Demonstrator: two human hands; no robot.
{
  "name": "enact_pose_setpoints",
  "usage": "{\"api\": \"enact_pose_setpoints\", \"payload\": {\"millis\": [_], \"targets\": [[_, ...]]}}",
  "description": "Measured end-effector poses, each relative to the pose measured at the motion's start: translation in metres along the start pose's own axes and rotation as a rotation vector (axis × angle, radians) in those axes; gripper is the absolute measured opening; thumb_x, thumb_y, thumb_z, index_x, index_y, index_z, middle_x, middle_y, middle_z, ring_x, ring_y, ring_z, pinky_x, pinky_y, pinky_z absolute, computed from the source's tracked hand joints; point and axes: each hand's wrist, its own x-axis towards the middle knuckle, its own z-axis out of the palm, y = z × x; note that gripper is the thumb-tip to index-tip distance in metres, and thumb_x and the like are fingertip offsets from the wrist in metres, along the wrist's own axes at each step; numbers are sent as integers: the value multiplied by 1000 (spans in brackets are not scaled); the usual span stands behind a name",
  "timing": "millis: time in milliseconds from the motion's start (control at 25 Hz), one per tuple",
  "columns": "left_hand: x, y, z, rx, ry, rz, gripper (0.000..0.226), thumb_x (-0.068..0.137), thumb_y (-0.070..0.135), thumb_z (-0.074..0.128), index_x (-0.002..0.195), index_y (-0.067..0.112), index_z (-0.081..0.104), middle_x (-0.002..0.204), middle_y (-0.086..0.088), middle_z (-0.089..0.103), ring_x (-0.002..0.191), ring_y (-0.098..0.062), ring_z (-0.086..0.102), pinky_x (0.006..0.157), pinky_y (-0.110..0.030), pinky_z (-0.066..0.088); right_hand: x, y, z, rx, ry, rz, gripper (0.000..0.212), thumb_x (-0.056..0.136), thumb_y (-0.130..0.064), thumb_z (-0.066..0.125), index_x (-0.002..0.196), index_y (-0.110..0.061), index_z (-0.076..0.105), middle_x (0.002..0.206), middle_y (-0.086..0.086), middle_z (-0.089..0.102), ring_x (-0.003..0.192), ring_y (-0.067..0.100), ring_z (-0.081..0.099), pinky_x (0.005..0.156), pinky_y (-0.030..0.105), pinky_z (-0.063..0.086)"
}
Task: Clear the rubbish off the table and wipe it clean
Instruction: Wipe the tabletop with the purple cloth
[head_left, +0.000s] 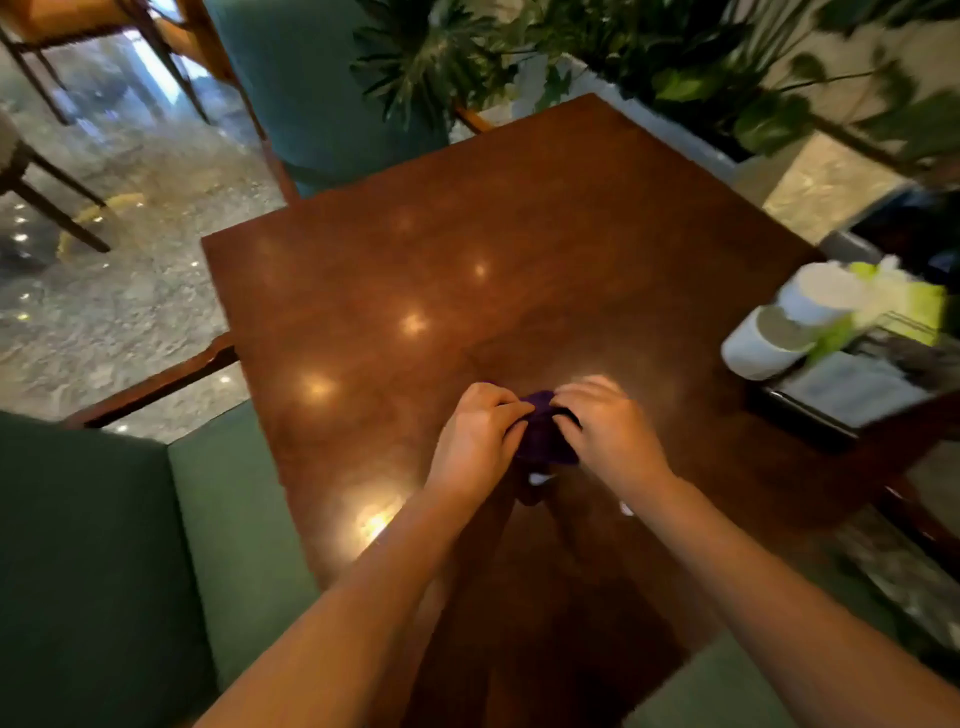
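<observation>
A glossy brown wooden table (467, 234) fills the middle of the head view. Over its near part, both my hands hold a bunched dark purple cloth (543, 434). My left hand (475, 434) grips its left side and my right hand (610, 431) grips its right side. Most of the cloth is hidden between my fingers. Whether it touches the tabletop cannot be told. A small white scrap (539, 477) shows just below the cloth.
At the right edge a dark tray (810, 415) holds white paper cups (774, 343) and crumpled white and green rubbish (888, 301). Green seats stand at the near left (104, 545) and far side (311, 88). Leafy plants (649, 52) in a planter line the back right.
</observation>
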Motion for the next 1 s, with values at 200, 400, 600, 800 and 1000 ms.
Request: {"api": "enact_pose_setpoints", "payload": {"millis": [200, 400, 600, 800, 1000], "targets": [[14, 82, 36, -79, -29, 175, 22, 82, 7, 68, 103, 6, 71, 96, -9, 67, 95, -27, 57, 84, -33, 46, -65, 50, -71, -106, 138, 56, 18, 69, 0, 74, 87, -3, 70, 89, 11, 72, 89, 28, 64, 84, 36, 51], [16, 127, 87, -126, -118, 302, 20, 78, 2, 70, 97, 0, 72, 90, -14, 68, 87, -31, 61, 85, -26, 40, -121, 98, -81, -143, 209, 157, 21, 66, 1, 77, 86, -1, 70, 91, 13, 72, 90, 30, 65, 88, 39, 51], [-10, 110, 140, -81, -254, 297, 19, 74, -1, 73, 93, -2, 72, 85, -16, 68, 84, -32, 64, 76, -37, 54, -154, 128, -30, -12, 49, 311, 20, 73, -2, 72, 93, 0, 70, 101, 14, 70, 103, 31, 61, 94, 36, 46], [-21, 94, 162, 77, -303, 343, 27, 72, 7, 77, 98, 6, 72, 95, -9, 71, 90, -26, 67, 79, -38, 55, -161, 127, 2, -134, 105, 399, 27, 81, -18, 63, 106, -10, 67, 109, 7, 70, 106, 25, 62, 87, 36, 51], [-28, 79, 172, 507, -539, 298, 56, 98, 37, 30, 148, 22, 10, 157, 3, 6, 145, -16, 2, 104, -50, -24, -165, 132, 24, -267, -215, 489, 61, 95, -44, 29, 147, -22, 7, 158, 3, 8, 145, 19, 1, 114, 52, 2]]}}
